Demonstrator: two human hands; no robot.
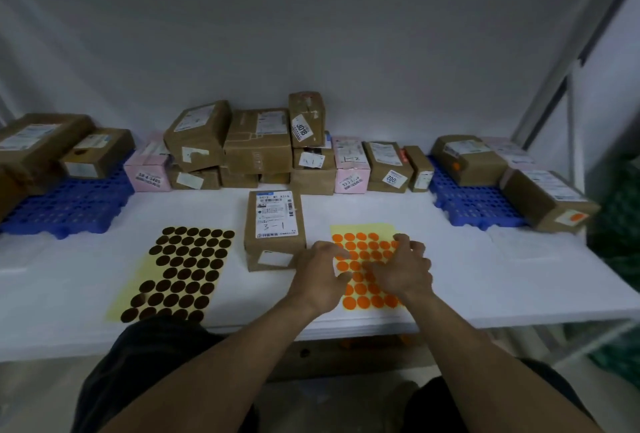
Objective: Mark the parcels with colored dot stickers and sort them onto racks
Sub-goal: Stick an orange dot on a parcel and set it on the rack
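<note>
Orange sticker sheet [363, 301] centre hidden; parcel label [275, 214] print seemingly illegible.

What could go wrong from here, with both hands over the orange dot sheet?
1. The orange dot sheet lies loose near the front edge of the table. Peeling with the left hand and right hand could lift or slide it.
2. The parcel marked 3-1 is mostly label on top, so a dot might cover its barcode.
3. The front parcel appears to overhang the right rack and could get knocked off.
</note>
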